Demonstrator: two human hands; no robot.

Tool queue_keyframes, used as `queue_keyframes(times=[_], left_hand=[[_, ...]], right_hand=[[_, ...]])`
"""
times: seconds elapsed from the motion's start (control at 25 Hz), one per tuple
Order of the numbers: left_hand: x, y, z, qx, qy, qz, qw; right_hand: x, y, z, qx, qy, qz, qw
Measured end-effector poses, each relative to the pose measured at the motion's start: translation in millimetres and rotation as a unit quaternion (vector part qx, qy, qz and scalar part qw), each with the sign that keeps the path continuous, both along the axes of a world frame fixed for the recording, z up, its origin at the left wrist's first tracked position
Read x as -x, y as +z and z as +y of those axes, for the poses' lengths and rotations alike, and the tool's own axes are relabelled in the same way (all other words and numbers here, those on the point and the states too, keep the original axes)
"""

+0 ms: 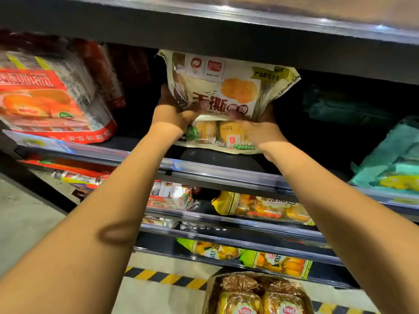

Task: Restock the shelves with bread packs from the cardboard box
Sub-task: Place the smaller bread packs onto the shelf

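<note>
A cream bread pack (226,96) with brown lettering stands upright on the upper shelf (140,155), just inside its front edge. My left hand (172,112) grips its lower left side and my right hand (258,128) grips its lower right side. Small wrapped buns show through the pack's clear bottom window. The cardboard box (209,293) sits on the floor at the bottom, with gold-wrapped bread packs (260,295) inside it.
A red bread pack (52,98) leans on the same shelf at the left. Teal packs (390,159) lie at the right. Lower shelves hold yellow and green packs (263,207). A black-yellow floor stripe (165,277) runs beside the box.
</note>
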State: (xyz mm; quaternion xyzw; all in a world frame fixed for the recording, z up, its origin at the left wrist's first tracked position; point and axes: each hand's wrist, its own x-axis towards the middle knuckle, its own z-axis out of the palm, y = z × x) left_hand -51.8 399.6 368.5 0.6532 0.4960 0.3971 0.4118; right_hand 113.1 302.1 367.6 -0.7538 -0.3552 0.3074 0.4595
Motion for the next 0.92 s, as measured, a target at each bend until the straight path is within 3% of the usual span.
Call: queue_keyframes(times=[0.08,0.16,0.24,0.28,0.36,0.52,0.68,0.76,0.92], left_hand=[[-3,-4,10,-0.005,-0.018,-0.032,0.999],[-5,-4,13,0.023,0.005,0.033,0.999],[-5,-2,6,0.03,0.074,0.193,0.978],[-4,1,0,0.044,0.107,0.223,0.968],[0,10,-27,0.017,0.14,0.199,0.97],[10,11,-144,-0.102,0.13,0.226,0.96],[1,-14,-258,-0.119,0.094,0.334,0.93],[-12,-40,-309,-0.114,0.059,0.395,0.91],[-35,-108,-397,-0.066,-0.017,0.476,0.877]], right_hand=[[0,-4,10,-0.056,-0.005,-0.016,0.998],[0,-6,15,-0.082,-0.012,-0.02,0.996],[0,-2,15,-0.039,-0.024,-0.051,0.998],[1,2,11,-0.003,-0.04,-0.072,0.997],[4,11,-10,0.063,-0.07,-0.107,0.99],[16,25,-123,-0.026,-0.035,-0.219,0.975],[11,0,-241,-0.038,0.055,-0.314,0.947],[-5,-25,-295,-0.025,0.089,-0.352,0.931],[-51,-81,-389,0.101,0.156,-0.337,0.923]])
